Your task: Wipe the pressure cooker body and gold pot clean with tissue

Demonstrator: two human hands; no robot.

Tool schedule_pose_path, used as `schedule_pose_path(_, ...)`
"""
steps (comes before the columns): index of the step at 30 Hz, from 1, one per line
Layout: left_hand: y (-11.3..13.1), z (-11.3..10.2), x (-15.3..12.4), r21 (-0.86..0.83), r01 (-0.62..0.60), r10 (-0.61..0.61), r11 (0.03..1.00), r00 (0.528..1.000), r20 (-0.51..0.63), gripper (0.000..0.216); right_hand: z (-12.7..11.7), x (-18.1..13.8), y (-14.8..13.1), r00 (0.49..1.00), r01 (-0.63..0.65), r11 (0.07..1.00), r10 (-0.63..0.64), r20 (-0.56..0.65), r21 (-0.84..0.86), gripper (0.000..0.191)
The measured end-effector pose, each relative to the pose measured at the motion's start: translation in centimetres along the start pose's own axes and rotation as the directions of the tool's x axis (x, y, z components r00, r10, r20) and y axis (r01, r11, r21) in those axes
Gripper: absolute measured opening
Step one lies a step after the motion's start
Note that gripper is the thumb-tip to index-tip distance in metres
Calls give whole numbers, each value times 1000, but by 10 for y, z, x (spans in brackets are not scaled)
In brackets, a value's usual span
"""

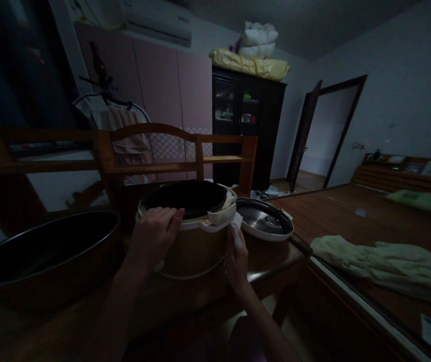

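An open rice cooker (pixel 194 236) with a dark inner pot and a white rim stands on a dark wooden table (pixel 271 259). My left hand (pixel 154 237) rests on the cooker's near left rim, fingers curled over the edge. My right hand (pixel 237 255) presses a small white cloth (pixel 237 224) against the cooker's right side, fingers closed on it. The cooker's lid (pixel 264 218) lies upside down on the table just to the right, its metal inner plate facing up.
A large dark pan (pixel 45 251) sits at the left. Behind the table stands a wooden chair back (pixel 177 151). A bed with a wooden surface and a pale green garment (pixel 381 264) is at the right. A dark cabinet (pixel 247 125) and open door (pixel 306 136) stand beyond.
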State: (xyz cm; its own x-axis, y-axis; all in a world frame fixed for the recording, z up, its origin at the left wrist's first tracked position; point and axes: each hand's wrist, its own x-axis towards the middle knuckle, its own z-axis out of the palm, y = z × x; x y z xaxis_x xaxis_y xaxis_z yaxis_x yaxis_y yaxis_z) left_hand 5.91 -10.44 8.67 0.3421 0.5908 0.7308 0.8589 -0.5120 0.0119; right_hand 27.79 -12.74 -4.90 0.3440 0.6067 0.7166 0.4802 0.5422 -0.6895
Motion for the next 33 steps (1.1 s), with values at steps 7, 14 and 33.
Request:
schedule_pose_path(7, 18, -9, -2, -66, 120, -118, 991, 992, 39, 42, -2, 18, -28, 987, -101, 991, 112, -119, 93, 55)
schedule_pose_path(14, 24, -9, -5, -105, 124, -124, 987, 992, -1, 38, 2, -7, -56, 976, -201, 946, 217, -35, 255, 56)
schedule_pose_path(33, 23, 6, -6, -199, 141, -175, 970, 971, -165, 34, -44, 62, -107, 872, 428, 887, -355, 338, -172, 49)
